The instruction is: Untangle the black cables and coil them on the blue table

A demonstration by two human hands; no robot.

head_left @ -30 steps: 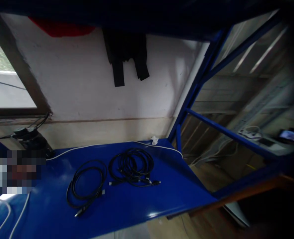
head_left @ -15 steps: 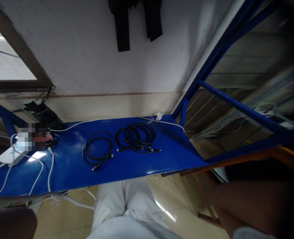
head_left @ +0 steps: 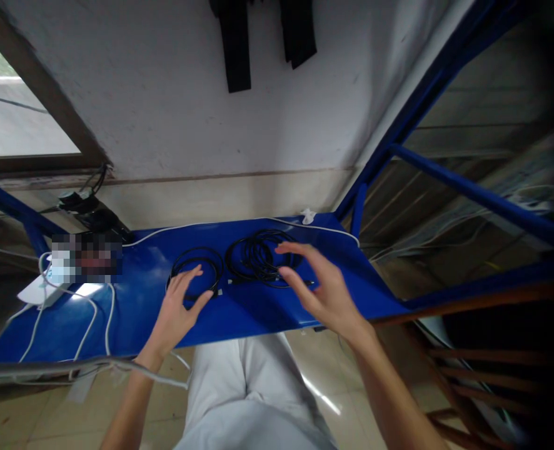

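Observation:
Two groups of coiled black cables lie on a blue table (head_left: 136, 325). My left hand (head_left: 179, 306) is over the single coiled cable (head_left: 221, 267) on the left, fingers curved and apart from the thumb; whether it touches the cable I cannot tell. The larger pile of coiled cables (head_left: 249, 265) lies to the right, with plug ends at its front side. Above its right edge is my right hand (head_left: 326, 287), thumb and fingers spread with a gap between them. Neither hand holds anything. Part of each coil is hidden behind the hands.
A white power strip (head_left: 37, 294) with white cords stands at the left, beside a blurred patch. Behind it is a black object (head_left: 96, 215). A thin white cable (head_left: 202, 224) runs along the table's back edge near a crumpled white scrap (head_left: 308, 217). Blue frame bars (head_left: 469, 187) rise at the right.
Both my hands have come up from the lower corners to above the coiled cables, fingers apart. The view has shifted slightly. The cables lie as before.

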